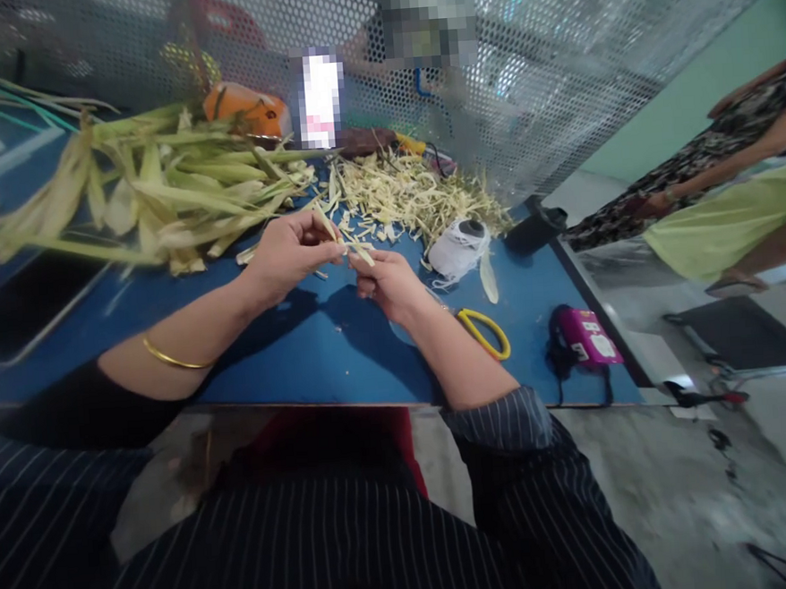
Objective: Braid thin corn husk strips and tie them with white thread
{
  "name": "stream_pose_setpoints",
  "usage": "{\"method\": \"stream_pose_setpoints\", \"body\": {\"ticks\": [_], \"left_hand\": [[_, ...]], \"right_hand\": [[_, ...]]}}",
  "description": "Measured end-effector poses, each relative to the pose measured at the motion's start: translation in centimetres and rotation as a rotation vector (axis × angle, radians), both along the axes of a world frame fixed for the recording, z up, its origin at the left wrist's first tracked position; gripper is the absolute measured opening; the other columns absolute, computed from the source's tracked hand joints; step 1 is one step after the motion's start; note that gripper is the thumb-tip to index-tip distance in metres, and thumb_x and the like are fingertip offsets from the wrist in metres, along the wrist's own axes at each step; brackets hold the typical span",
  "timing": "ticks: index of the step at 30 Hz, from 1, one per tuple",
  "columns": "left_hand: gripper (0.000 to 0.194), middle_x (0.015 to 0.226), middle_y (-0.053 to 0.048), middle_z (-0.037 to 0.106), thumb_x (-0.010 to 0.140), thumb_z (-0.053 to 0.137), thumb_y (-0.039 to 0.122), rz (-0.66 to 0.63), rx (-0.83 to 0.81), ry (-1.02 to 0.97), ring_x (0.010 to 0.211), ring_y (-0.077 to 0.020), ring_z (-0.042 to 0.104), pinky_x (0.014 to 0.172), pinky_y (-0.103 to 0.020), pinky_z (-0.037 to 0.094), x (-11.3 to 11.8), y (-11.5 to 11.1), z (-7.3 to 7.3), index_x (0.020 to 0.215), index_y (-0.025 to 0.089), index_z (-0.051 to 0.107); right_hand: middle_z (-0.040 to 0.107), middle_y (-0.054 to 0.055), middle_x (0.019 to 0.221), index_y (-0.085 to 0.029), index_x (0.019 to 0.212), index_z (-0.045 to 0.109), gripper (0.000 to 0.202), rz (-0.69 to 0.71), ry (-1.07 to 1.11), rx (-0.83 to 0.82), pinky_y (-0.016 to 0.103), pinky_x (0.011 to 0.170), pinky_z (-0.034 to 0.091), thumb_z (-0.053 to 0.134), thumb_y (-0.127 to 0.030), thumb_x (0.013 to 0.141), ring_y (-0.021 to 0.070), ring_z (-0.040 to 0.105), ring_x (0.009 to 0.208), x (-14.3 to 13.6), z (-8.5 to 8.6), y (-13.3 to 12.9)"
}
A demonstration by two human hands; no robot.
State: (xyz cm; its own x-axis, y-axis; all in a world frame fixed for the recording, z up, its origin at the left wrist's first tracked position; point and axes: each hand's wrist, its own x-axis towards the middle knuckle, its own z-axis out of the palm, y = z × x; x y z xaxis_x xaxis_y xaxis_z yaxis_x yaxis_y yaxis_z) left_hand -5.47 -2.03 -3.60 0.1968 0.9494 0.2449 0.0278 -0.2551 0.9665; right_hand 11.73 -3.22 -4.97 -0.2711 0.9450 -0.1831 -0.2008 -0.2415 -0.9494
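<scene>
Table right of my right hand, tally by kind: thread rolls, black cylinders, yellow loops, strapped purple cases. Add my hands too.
Left hand, right hand: 2
Thread roll: 1
Black cylinder: 1
Yellow loop: 1
Purple case: 1
Total: 6

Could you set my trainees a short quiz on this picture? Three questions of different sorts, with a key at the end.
1. True or false: pale plant strips show at the fingertips of both the left hand and the right hand.
2. Which lies nearest the person's right forearm? A) the magenta pouch; B) the yellow loop handle; C) the black cylinder.
3. Fill the gap: a gold bangle circles the person's ____ forearm.

Key: 1. True. 2. B. 3. Left.
</scene>
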Motion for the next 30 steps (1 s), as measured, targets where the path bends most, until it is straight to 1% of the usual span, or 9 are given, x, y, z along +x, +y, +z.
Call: {"method": "stream_pose_setpoints", "body": {"ticks": [3, 5, 9, 12, 15, 19, 21, 25, 30], "left_hand": [[0.018, 0.07, 0.0, 0.067, 0.066, 0.076, 0.023, 0.087, 0.056, 0.011, 0.065, -0.0145, 0.063, 0.061, -0.027, 0.051, 0.3, 0.0, -0.3, 0.077, 0.017, 0.063], [0.017, 0.071, 0.0, 0.066, 0.066, 0.075, 0.022, 0.131, 0.075, 0.025, 0.065, -0.014, 0.063, 0.061, -0.027, 0.051, 0.5, 0.0, -0.4, 0.077, 0.017, 0.063], [0.016, 0.072, -0.001, 0.067, 0.065, 0.074, 0.022, 0.183, 0.098, 0.092, 0.067, -0.0149, 0.063, 0.062, -0.027, 0.051, 0.6, 0.0, -0.6, 0.076, 0.017, 0.063], [0.015, 0.074, -0.002, 0.069, 0.065, 0.073, 0.023, 0.195, 0.142, 0.201, 0.068, -0.0158, 0.063, 0.063, -0.027, 0.05, 0.4, -0.1, -0.6, 0.076, 0.017, 0.065], [0.015, 0.07, -0.002, 0.068, 0.064, 0.074, 0.023, 0.112, 0.123, 0.317, 0.065, -0.0161, 0.062, 0.06, -0.027, 0.048, 0.3, -0.4, -0.1, 0.074, 0.016, 0.065], [0.017, 0.063, -0.001, 0.067, 0.064, 0.075, 0.021, -0.224, -0.057, 0.203, 0.059, -0.0155, 0.064, 0.058, -0.028, 0.048, 0.2, -0.8, 0.7, 0.073, 0.017, 0.061], [0.018, 0.064, -0.002, 0.068, 0.066, 0.075, 0.021, -0.294, -0.099, 0.123, 0.06, -0.0149, 0.065, 0.059, -0.028, 0.049, 0.2, -0.9, 0.9, 0.076, 0.017, 0.06], [0.02, 0.067, -0.001, 0.069, 0.067, 0.075, 0.021, -0.197, -0.077, 0.062, 0.062, -0.0142, 0.065, 0.059, -0.027, 0.05, 0.1, -0.6, 0.5, 0.08, 0.018, 0.06], [0.022, 0.07, 0.0, 0.067, 0.067, 0.075, 0.024, 0.015, 0.039, 0.062, 0.065, -0.0154, 0.065, 0.06, -0.028, 0.05, 0.2, 0.1, -0.4, 0.08, 0.019, 0.057]], "right_hand": [[0.037, -0.011, 0.05, -0.018, 0.066, 0.056, 0.03, -0.018, 0.052, -0.063, 0.022, 0.046, 0.029, 0.079, -0.035, 0.062, 0.003, 0.029, 0.042, -0.4, -0.2, -0.3], [0.04, -0.01, 0.052, -0.019, 0.067, 0.056, 0.026, -0.06, 0.0, -0.002, 0.023, 0.047, 0.03, 0.075, -0.036, 0.068, 0.0039, 0.031, 0.043, -0.7, -0.5, -0.4], [0.043, -0.007, 0.055, -0.02, 0.068, 0.055, 0.022, -0.194, -0.31, 0.364, 0.025, 0.052, 0.03, 0.063, -0.035, 0.082, 0.0071, 0.035, 0.05, -1.0, -0.6, -0.8], [0.042, -0.005, 0.06, -0.02, 0.067, 0.051, 0.023, -0.221, -0.553, 0.692, 0.026, 0.06, 0.031, 0.059, -0.03, 0.086, 0.0092, 0.037, 0.059, -0.7, 0.1, -1.1], [0.044, -0.004, 0.065, -0.02, 0.067, 0.05, 0.023, -0.207, -0.668, 0.857, 0.027, 0.064, 0.031, 0.058, -0.027, 0.087, 0.0101, 0.038, 0.064, 0.1, 0.9, -0.9], [0.039, -0.006, 0.055, -0.02, 0.065, 0.053, 0.02, -0.135, -0.557, 0.638, 0.026, 0.056, 0.026, 0.062, -0.027, 0.082, 0.0085, 0.032, 0.055, 1.2, 1.3, 0.3], [0.04, -0.007, 0.052, -0.019, 0.063, 0.054, 0.022, -0.073, -0.44, 0.459, 0.025, 0.052, 0.024, 0.066, -0.03, 0.079, 0.0071, 0.031, 0.051, 1.4, 1.2, 0.8], [0.046, -0.007, 0.049, -0.019, 0.061, 0.056, 0.026, -0.011, -0.262, 0.172, 0.024, 0.048, 0.028, 0.073, -0.036, 0.072, 0.0056, 0.035, 0.045, 1.1, 0.9, 0.9], [0.038, -0.012, 0.047, -0.018, 0.066, 0.055, 0.024, -0.018, -0.045, -0.062, 0.022, 0.046, 0.029, 0.077, -0.028, 0.068, 0.0028, 0.028, 0.04, 0.3, 0.6, 0.3]]}}
